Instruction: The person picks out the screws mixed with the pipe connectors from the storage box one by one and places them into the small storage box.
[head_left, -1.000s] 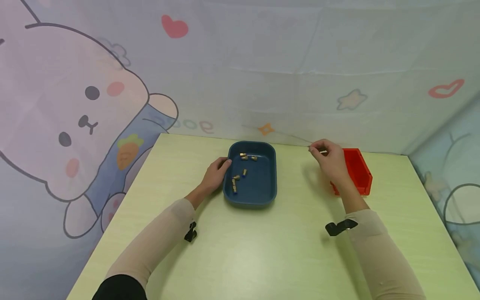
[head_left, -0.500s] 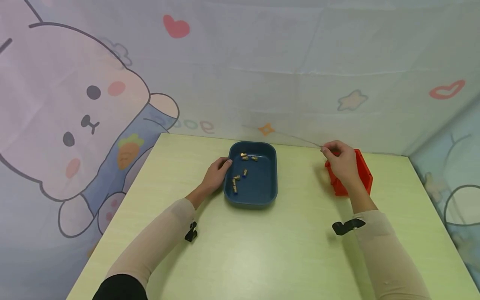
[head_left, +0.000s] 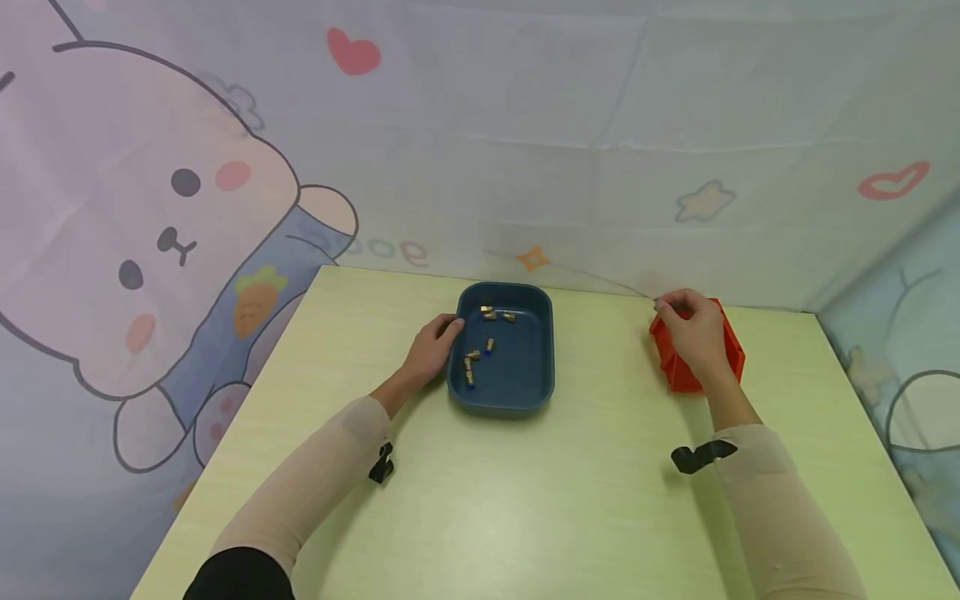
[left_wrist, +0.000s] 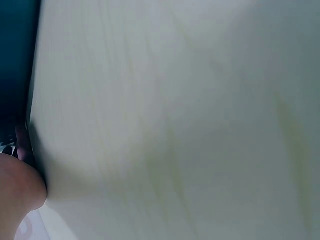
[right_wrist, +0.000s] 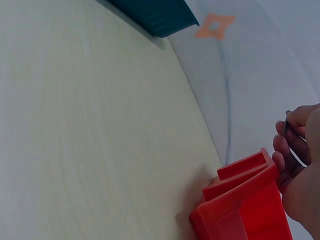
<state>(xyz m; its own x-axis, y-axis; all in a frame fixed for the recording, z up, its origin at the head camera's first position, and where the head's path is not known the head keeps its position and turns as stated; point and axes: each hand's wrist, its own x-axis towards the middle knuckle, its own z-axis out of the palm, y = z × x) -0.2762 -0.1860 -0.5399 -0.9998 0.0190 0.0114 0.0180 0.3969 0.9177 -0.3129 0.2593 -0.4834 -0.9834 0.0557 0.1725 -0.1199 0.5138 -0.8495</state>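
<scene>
My left hand (head_left: 430, 348) holds the left side of a dark blue tray (head_left: 517, 383), thumb over its rim and fingers along the outer wall. Inside the tray lie several small brass fittings (head_left: 490, 345), some with blue ends. Above the back left part of a red plastic bin (head_left: 678, 375) is my right hand (head_left: 696, 335). Between thumb and fingertips it pinches a small, slim dark screw-like piece (right_wrist: 286, 123), best seen in the right wrist view. The hand and forearm hide much of the bin's inside.
Both containers stand on a pale wood-grain table (head_left: 570, 500). A printed cloth (head_left: 585, 167) hangs right behind the table's back edge. Dark wrist mounts (head_left: 703, 456) stick out from the sleeves.
My right hand has moved right and slightly nearer me, from beside the red bin to above it, still pinching the small piece. The left hand and the tray stay in place.
</scene>
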